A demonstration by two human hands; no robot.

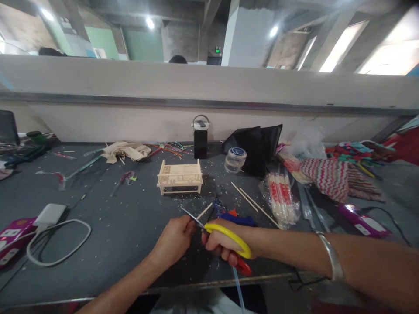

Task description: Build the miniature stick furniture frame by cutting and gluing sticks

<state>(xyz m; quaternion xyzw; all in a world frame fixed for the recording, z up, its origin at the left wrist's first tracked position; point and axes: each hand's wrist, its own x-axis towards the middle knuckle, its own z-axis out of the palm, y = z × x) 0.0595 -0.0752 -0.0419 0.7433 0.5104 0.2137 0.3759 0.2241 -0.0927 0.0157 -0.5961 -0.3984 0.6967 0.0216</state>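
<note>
1. A person's right hand (218, 240) is clamped around metal scissors with yellow-and-red plastic handles (214, 227), blades aimed toward 10 o'clock.
2. At the scissors' 9 o'clock, the left hand (175, 237) has fingertips together near a slim pale wooden stick (205, 210); whether it grips the stick cannot be told.
3. A pale wooden miniature frame (180, 176) stands at 11 o'clock, a plastic-wrapped stick bundle (280, 198) at 2.
</note>
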